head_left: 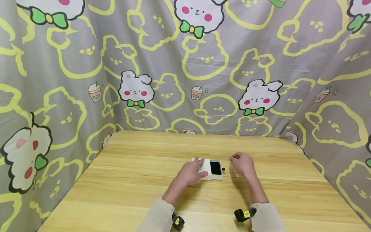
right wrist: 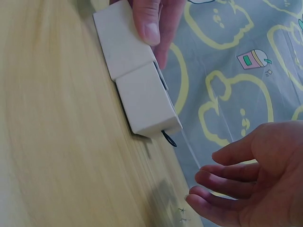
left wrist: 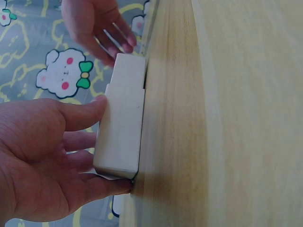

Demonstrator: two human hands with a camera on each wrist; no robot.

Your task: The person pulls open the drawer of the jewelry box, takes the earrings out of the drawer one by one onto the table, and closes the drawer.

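A white drawer box [head_left: 205, 174] lies on the table, its inner tray [head_left: 222, 176] slid partly out to the right. Black shows inside the tray, and a small black pull loop [right wrist: 169, 138] sticks out of its end. My left hand [head_left: 189, 172] holds the outer sleeve [left wrist: 120, 127] from the left, thumb on the near side and fingers over the top and around the end. To the right, apart from the box, my right hand [head_left: 242, 163] hovers with loosely bent fingers [right wrist: 227, 189] and nothing in them.
The wood-grain table [head_left: 130, 190] reaches back to a grey curtain [head_left: 171, 64] printed with rabbits and yellow outlines. More curtain hangs on both sides. A black wrist camera [head_left: 177, 221] sits at the left sleeve and another camera [head_left: 242, 215] at the right.
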